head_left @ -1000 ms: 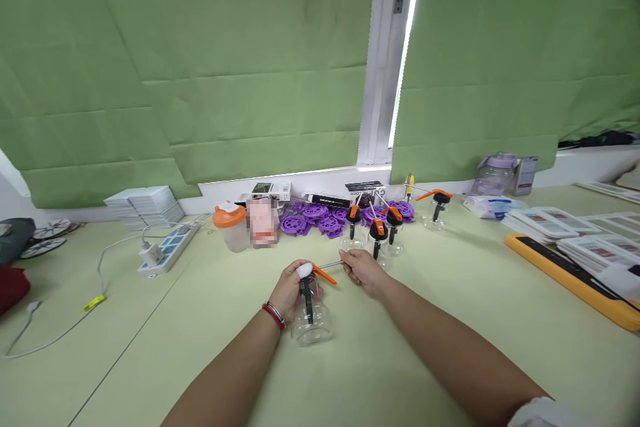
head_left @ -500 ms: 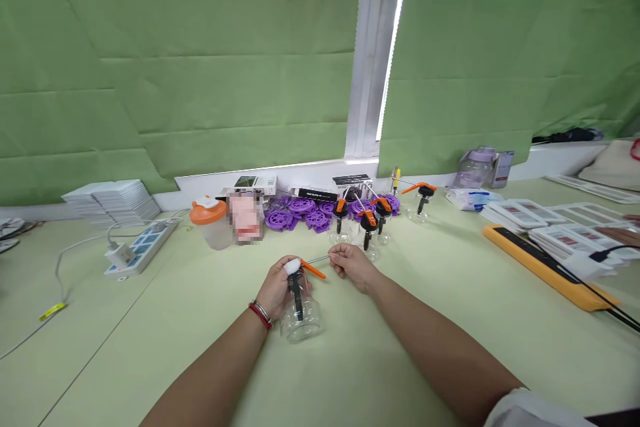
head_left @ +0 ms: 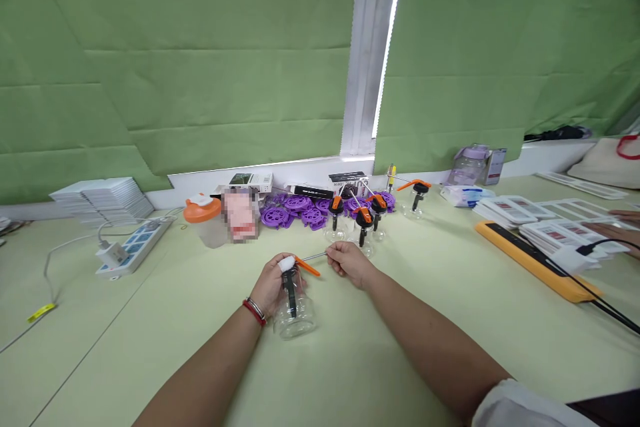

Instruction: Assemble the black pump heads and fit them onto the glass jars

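My left hand is wrapped round the neck of a clear spray bottle with a black inner part and an orange lever. White wrapping covers my left thumb, which presses on the bottle's top. From the top a thin metal tube runs out to the right. My right hand pinches the far end of this tube between thumb and fingers. Just behind my right hand stand several similar bottles with black and orange tops and thin tubes. Another such bottle stands farther right.
Purple plastic parts lie along the back near boxes. An orange-lidded cup stands left, by a white power strip and white stack. At right are an orange-black bar, white frames and another person's hand.
The whole view has shifted slightly. Both hands keep their hold on the bottle and the tube, with hardly any movement between them. The other person's hand at the right edge shows more.
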### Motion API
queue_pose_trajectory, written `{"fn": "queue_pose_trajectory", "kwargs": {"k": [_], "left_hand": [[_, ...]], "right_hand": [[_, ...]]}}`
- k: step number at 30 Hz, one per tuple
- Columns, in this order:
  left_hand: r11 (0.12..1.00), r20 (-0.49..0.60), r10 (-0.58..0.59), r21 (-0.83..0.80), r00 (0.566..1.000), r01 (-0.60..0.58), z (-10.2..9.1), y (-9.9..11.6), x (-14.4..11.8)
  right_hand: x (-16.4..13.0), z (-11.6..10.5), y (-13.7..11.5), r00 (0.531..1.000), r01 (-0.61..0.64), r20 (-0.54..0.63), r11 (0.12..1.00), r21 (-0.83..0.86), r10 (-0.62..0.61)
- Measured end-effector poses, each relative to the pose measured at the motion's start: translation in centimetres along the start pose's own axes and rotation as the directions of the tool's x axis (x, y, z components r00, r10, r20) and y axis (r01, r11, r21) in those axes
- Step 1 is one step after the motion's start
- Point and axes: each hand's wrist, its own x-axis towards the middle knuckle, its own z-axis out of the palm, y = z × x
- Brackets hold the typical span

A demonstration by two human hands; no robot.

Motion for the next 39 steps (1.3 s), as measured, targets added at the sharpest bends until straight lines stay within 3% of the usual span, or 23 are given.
{"fn": "queue_pose_trajectory", "kwargs": {"k": [7, 16, 19, 21, 23, 25, 28, 32, 37, 39], "left_hand": [[1.000, 0.000, -0.009, 0.009, 1.000, 0.009, 0.0, 0.2, -0.1], [1.000, 0.014, -0.021, -0.017, 1.000, 0.021, -0.3, 0.3, 0.0], [1.000, -0.022, -0.009, -0.024, 1.000, 0.008, -0.5, 0.6, 0.0], [0.998, -0.075, 0.028, -0.053, 0.997, -0.032, -0.6, 0.7, 0.0], [0.993, -0.140, 0.062, -0.095, 0.988, -0.076, -0.7, 0.8, 0.1], [0.986, -0.209, 0.072, -0.133, 0.975, -0.101, -0.8, 0.8, 0.2], [0.980, -0.266, 0.068, -0.162, 0.962, -0.115, -1.0, 0.7, 0.5], [0.975, -0.264, 0.110, -0.159, 0.958, -0.156, -1.2, 0.7, 0.6], [0.966, -0.289, 0.126, -0.183, 0.949, -0.184, -1.4, 1.3, 0.6], [0.959, -0.292, 0.124, -0.210, 0.948, -0.190, -1.3, 1.6, 0.5]], "right_hand": [[0.4, 0.1, 0.4, 0.999, -0.012, -0.030, 0.999, -0.037, 0.011], [-0.4, -0.1, 0.0, 0.989, 0.146, -0.024, 0.989, 0.035, -0.145], [-0.3, -0.6, 0.1, 0.983, 0.173, -0.044, 0.976, -0.134, -0.180], [-0.3, -0.8, 0.2, 0.969, 0.230, 0.009, 0.882, -0.410, -0.248], [-0.4, -0.8, 0.1, 0.941, 0.315, 0.118, 0.696, -0.645, -0.316], [-0.6, -0.6, 0.0, 0.922, 0.359, 0.194, 0.551, -0.753, -0.336], [-0.7, -0.1, 0.1, 0.925, 0.350, 0.211, 0.491, -0.798, -0.316], [-0.5, -0.3, 0.5, 0.941, 0.321, 0.191, 0.555, -0.767, -0.279], [-1.1, -0.6, -0.9, 0.961, 0.262, 0.070, 0.789, -0.556, -0.269], [-2.1, -0.2, -2.0, 0.980, 0.195, 0.055, 0.886, -0.420, -0.190]]}}
